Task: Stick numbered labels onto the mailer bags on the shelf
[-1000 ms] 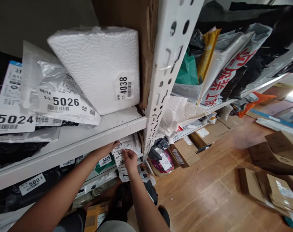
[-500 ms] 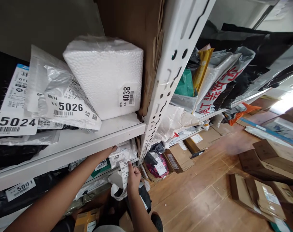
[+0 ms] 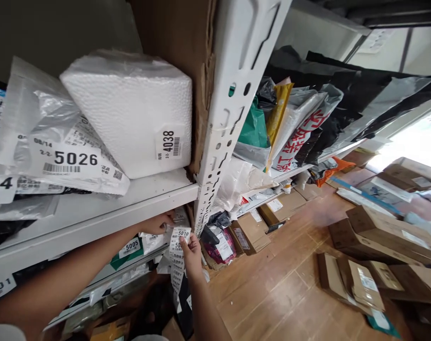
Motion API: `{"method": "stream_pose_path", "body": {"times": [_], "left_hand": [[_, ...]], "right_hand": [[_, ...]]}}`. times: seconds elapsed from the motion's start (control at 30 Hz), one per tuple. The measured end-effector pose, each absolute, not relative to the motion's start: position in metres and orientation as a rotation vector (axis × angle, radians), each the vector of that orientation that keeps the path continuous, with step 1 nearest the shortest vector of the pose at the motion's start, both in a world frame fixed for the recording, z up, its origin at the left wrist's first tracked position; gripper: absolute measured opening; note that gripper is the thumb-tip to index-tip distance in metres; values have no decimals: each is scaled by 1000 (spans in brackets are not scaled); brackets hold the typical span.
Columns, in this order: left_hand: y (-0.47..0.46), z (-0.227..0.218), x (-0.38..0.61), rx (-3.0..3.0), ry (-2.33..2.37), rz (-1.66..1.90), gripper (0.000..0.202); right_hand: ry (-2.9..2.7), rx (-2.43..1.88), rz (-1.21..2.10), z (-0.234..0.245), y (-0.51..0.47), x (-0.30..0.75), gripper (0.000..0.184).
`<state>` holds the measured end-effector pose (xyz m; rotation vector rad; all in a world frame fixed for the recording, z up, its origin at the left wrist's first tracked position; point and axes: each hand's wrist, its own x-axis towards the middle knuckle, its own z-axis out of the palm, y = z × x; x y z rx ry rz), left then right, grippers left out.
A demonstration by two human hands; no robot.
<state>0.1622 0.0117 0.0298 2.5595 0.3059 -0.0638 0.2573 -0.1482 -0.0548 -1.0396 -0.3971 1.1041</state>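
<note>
My right hand [image 3: 192, 248] is closed on a long strip of printed number labels [image 3: 177, 258], thumb pressed near the top. The top label reads 5010, and the strip hangs down below the shelf. My left hand [image 3: 162, 222] reaches under the upper shelf board, its fingers curled at the top of a white plastic parcel [image 3: 152, 242] on the lower shelf; the fingertips are partly hidden. Left of that parcel lies a green parcel [image 3: 125, 258] labelled 5005. Between the hands, the strip's top end is close to the left fingers.
The upper shelf board [image 3: 155, 194] holds a white padded box [image 3: 137, 109] labelled 4038 and a clear bagged parcel [image 3: 66, 156] labelled 5026. A perforated white post [image 3: 224, 118] stands right of my hands. Cardboard boxes [image 3: 389, 237] lie on the wooden floor [image 3: 265, 293].
The view has shifted right. My right hand has raised the label strip, which now hangs straight with more numbers facing me. My left hand remains at the lower-shelf parcels.
</note>
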Motion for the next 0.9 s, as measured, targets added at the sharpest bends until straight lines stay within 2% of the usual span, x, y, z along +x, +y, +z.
{"method": "stream_pose_path", "body": {"times": [0.17,0.37,0.5,0.9], "left_hand": [[11,39,167,2385,538,-105,28],[4,42,169,2452,646,-125,16],[0,43,167,2535,674,-98,16],[-10,11,149,2784,811,72,27]], "right_hand": [[-452,-1062,1049,-63,-117,252,33],[-552,-1125,1045,-62,-105,254,37],[-603,-1184,1022,-57,-103,260,40],[-654,-1295,1030,-58,-107,259,48]]}}
